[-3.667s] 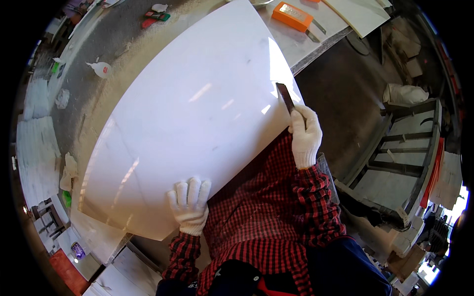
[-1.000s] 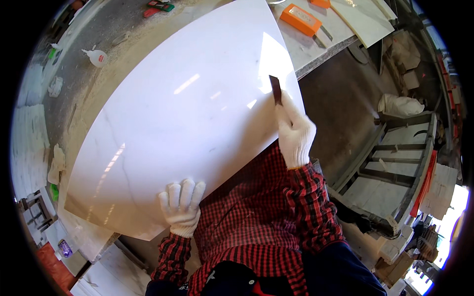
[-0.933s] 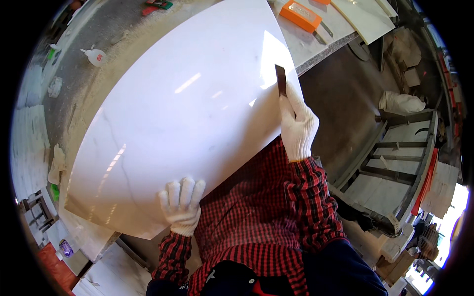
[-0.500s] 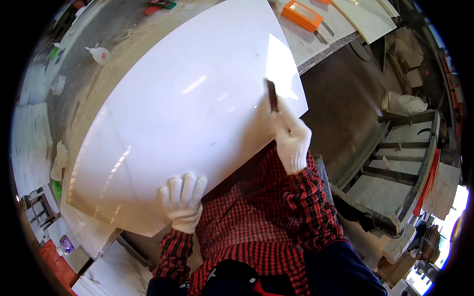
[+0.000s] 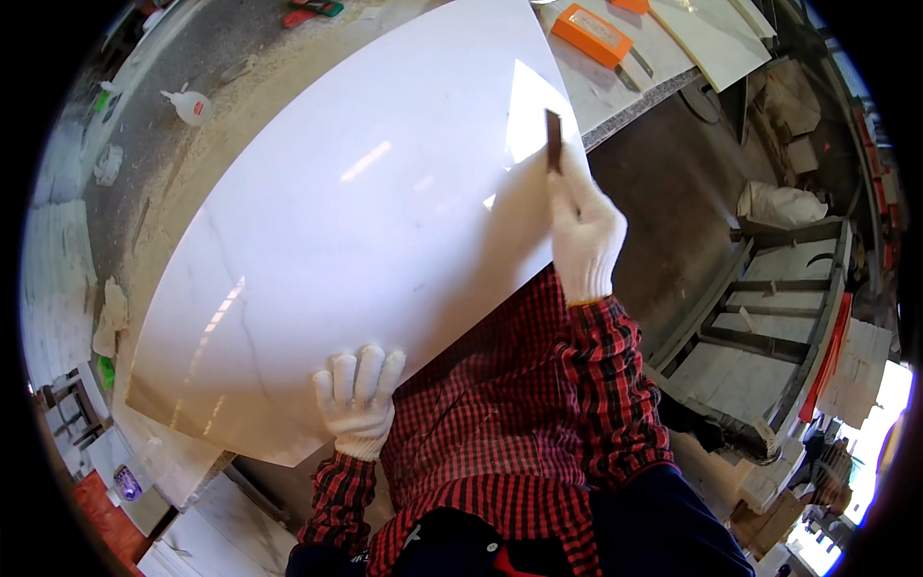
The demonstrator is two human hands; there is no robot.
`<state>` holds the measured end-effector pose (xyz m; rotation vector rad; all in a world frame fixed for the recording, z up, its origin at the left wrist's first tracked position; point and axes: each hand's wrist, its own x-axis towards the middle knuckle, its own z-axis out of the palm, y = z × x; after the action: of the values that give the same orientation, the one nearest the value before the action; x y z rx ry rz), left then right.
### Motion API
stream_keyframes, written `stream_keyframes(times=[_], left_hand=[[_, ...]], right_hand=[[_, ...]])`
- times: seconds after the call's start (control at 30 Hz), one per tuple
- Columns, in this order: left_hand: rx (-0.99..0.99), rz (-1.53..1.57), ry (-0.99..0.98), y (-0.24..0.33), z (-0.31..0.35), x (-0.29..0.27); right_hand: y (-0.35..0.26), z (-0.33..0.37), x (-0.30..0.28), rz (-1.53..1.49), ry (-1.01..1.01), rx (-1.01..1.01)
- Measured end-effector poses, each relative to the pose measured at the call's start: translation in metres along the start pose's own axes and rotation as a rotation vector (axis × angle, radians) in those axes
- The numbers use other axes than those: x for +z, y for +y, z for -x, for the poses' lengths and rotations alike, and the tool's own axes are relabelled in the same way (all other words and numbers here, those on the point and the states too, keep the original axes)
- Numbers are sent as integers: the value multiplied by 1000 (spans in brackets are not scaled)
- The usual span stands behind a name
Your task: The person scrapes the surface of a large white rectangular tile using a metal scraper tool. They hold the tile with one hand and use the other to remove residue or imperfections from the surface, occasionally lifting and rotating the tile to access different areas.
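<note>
A large glossy white slab [image 5: 317, 221] with faint grey veins and one curved edge lies in front of me. My left hand [image 5: 358, 399], in a white knit glove, rests flat on its near edge with the fingers spread. In my right hand [image 5: 585, 226], gloved the same way, is a thin dark blade [image 5: 554, 141], pinched at its lower end. The blade points away from me over the slab's right part, beside a bright reflection. Whether it touches the surface I cannot tell.
An orange box [image 5: 591, 36] lies on the worktable [image 5: 654, 103] beyond the slab, next to narrow metal strips. On the left are a white squeeze bottle [image 5: 190, 107] and a crumpled glove [image 5: 111, 317]. A metal frame rack [image 5: 769, 327] holding pale panels stands at the right.
My right hand has moved away from me and slightly right, carrying the dark blade toward the slab's right edge. My left hand stays where it was.
</note>
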<state>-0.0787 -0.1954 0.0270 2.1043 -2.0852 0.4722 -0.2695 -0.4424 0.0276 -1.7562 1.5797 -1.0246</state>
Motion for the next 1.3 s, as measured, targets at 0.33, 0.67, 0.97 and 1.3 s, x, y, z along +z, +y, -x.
stream_keyframes(times=[0.33, 0.67, 0.97, 1.3], left_hand=[[-38, -25, -99, 5, -5, -10], [-33, 47, -88, 6, -2, -15], [-39, 107, -96, 6, 5, -14], [-35, 92, -17, 6, 17, -10]], right_hand=[[18, 80, -19, -233, -552, -183], [34, 140, -43, -196, -668, -94], [33, 148, -37, -214, -663, -184], [35, 153, -36, -265, -661, -87]])
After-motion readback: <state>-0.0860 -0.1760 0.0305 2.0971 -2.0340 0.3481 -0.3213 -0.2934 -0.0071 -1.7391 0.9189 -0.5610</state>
